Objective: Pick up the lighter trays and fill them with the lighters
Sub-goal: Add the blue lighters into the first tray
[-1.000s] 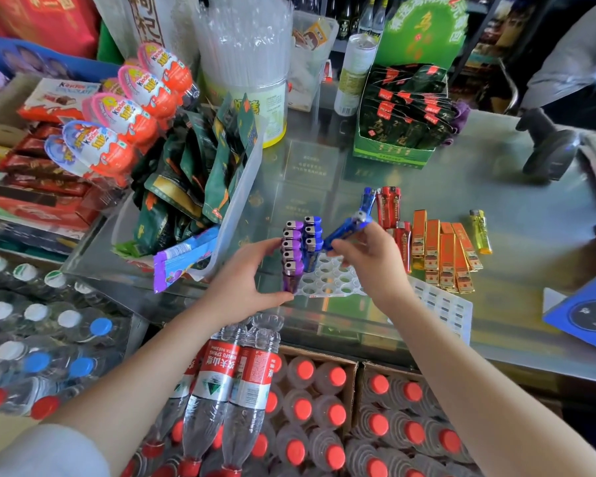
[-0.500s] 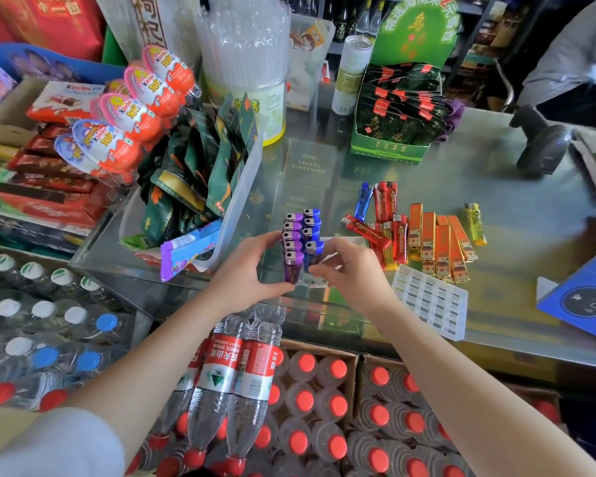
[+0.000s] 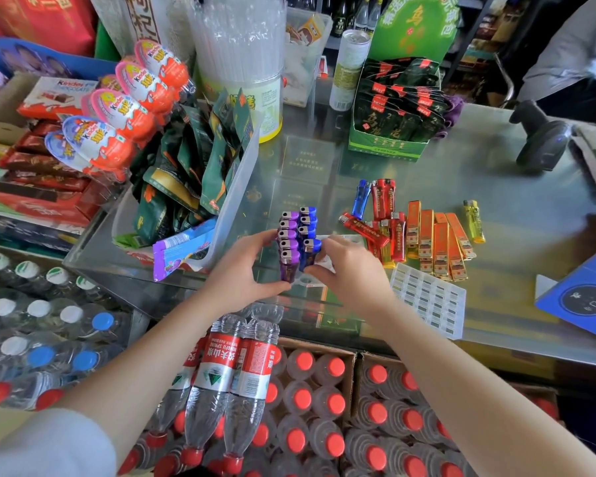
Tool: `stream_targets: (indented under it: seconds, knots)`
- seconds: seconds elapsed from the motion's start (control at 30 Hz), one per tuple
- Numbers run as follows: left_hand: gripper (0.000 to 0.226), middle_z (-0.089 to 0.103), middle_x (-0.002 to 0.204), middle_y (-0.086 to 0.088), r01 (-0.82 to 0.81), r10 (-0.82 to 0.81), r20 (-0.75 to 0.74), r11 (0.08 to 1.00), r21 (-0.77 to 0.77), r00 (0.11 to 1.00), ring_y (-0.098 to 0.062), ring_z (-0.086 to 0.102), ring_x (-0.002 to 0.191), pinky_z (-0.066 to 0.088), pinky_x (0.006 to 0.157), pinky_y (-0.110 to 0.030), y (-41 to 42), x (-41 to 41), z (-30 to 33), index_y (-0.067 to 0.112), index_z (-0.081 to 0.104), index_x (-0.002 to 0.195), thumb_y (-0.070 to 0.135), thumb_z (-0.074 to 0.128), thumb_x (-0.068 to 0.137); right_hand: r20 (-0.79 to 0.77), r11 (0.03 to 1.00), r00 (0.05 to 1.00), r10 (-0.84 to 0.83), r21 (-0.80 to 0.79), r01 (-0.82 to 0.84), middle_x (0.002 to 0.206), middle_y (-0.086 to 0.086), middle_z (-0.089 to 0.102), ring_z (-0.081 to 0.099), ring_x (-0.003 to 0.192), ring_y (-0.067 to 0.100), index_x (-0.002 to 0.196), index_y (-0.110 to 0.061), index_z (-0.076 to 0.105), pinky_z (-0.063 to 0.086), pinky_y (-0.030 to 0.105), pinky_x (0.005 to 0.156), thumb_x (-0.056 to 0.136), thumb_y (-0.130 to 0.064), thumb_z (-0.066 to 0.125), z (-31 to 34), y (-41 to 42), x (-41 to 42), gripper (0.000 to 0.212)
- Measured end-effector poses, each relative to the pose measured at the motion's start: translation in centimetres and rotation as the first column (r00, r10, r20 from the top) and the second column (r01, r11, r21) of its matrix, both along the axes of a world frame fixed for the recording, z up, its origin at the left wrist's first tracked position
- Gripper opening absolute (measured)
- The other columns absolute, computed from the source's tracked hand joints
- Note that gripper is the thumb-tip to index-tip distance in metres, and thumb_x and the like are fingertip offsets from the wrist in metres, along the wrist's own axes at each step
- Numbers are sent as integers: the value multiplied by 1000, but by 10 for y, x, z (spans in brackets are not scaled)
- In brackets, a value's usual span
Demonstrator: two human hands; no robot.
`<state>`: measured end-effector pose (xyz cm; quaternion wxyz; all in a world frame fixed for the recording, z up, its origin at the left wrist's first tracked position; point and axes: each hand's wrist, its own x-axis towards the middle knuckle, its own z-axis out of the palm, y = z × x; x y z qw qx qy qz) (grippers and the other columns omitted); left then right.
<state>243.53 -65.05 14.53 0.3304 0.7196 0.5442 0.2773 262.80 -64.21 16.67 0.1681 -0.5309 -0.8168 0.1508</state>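
Left hand (image 3: 245, 270) braces the near-left side of the white lighter tray (image 3: 319, 266), fingers curled against the purple lighters (image 3: 288, 242). Right hand (image 3: 350, 266) pinches the nearest blue lighter (image 3: 311, 253), upright, its base at a tray slot. Blue column (image 3: 307, 223) runs away from the person. Loose red lighters (image 3: 382, 215) lie flat on the bench (image 3: 496, 187), just right of the right hand, the nearer one for the next pick.

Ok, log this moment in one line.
left hand: holds purple lighter | right hand: seats blue lighter | tray: two rows started
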Motion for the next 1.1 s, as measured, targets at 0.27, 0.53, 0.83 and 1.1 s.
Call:
stream_targets:
  seconds: [0.27, 0.53, 0.83, 1.1]
  knots:
    - [67, 52, 116, 13, -3, 4, 7, 1000, -8, 1000, -5, 45, 110, 37, 93, -29, 2, 0, -4, 32, 42, 123, 33, 76, 65, -194, 936, 922, -336, 43, 350, 95, 11, 67, 58, 76, 22, 98, -7, 63, 49, 32, 65, 88, -7, 49, 8, 49, 37, 17]
    - [74, 47, 120, 16, 11, -7, 32, 995, -101, 999, 1, 42, 114, 34, 99, -27, 4, -6, -2, 36, 37, 126, 48, 67, 59, 102, 846, 850, -518, -89, 526, 101, 16, 62, 57, 88, 33, 107, -7, 56, 43, 33, 62, 92, -19, 45, 0, 93, 26, 22]
    - [61, 40, 112, 36, 6, -2, 44, 995, -95, 999, 13, 39, 112, 32, 94, -18, 3, -3, 3, 57, 32, 111, 50, 63, 59, 41, 840, 870, -491, -245, 485, 98, 20, 61, 55, 78, 31, 104, 1, 53, 38, 30, 58, 83, -9, 55, -2, 117, 5, 23]
    - [68, 41, 116, 32, 23, -20, 36, 996, -82, 999, 8, 40, 113, 32, 96, -22, 4, -5, 0, 47, 34, 119, 48, 68, 61, -338, 920, 874, -350, -299, 253, 89, 12, 59, 53, 74, 23, 97, -3, 51, 46, 40, 65, 77, -9, 57, 26, 77, 0, 21]
